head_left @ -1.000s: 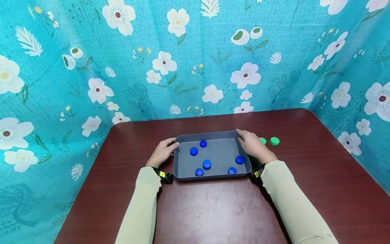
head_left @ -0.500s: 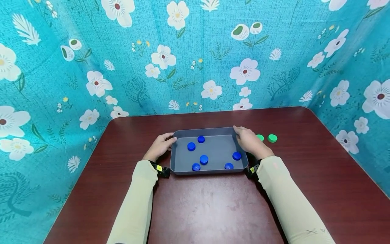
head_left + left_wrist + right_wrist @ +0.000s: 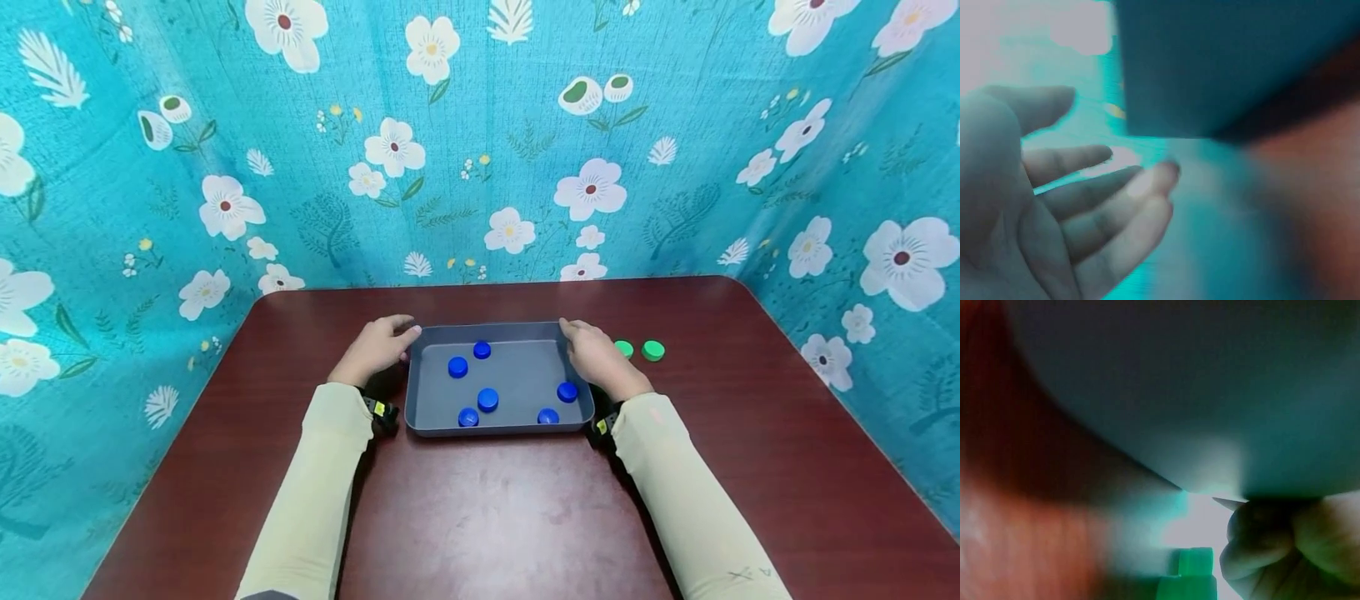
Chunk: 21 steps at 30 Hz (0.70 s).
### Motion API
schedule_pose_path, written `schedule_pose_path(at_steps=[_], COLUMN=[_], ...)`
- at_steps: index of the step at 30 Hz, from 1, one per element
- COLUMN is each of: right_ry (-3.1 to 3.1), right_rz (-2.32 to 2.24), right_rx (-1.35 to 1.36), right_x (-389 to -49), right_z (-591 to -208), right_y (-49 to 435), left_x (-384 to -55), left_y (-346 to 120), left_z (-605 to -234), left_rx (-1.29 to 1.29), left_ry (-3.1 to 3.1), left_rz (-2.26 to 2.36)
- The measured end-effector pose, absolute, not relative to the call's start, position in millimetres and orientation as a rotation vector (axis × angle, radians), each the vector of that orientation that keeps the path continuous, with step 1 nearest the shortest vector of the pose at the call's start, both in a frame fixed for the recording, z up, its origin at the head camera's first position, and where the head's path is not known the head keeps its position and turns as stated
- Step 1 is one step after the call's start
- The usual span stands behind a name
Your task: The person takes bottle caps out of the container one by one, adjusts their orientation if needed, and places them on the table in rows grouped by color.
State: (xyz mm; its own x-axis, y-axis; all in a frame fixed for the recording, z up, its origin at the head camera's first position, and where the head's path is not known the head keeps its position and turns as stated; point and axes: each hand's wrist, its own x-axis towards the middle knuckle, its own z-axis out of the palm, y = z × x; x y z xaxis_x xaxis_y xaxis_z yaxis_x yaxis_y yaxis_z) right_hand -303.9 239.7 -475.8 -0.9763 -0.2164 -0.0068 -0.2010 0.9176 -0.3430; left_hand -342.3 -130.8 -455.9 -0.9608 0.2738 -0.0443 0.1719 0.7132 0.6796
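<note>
A grey rectangular tray (image 3: 517, 367) lies on the table, with several blue bottle caps (image 3: 487, 400) scattered inside it. At its far left corner is my left hand (image 3: 377, 348), thumb tip right at the rim. In the left wrist view the left hand's fingers (image 3: 1116, 244) are spread and relaxed, with a gap between them and the tray's wall (image 3: 1172, 81). My right hand (image 3: 600, 357) holds the tray's right side near the far corner, thumb along the rim. Curled right fingers (image 3: 1260, 550) show against the tray's edge in the right wrist view.
Two green bottle caps (image 3: 653, 351) sit on the table just right of the right hand, one partly behind it. The dark red table (image 3: 465, 508) has a rounded back edge against a turquoise floral curtain (image 3: 450, 192).
The left hand has loosened from the tray's corner, its thumb drawn back to the rim. The head view has shifted slightly. The tray, caps and right hand keep their places on the table.
</note>
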Motion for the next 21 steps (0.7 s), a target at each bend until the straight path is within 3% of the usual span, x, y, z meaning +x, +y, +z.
schedule_pose_path(at_steps=[5,11,21], right_ry=[3.052,3.047,3.051], right_rz=[-0.542,-0.521,-0.523], right_rx=[-0.324,-0.343,-0.32], right_x=[-300,-298,-302], right_z=[-479,-479,-475], right_y=[236,234,236], left_x=[-326,-308,-295], left_y=[-114,-83,-53], left_z=[-423,-412,-415], left_rx=[0.603,1.005,1.233], left_ry=[2.966,2.884,2.77], left_rz=[0.791,0.464,0.223])
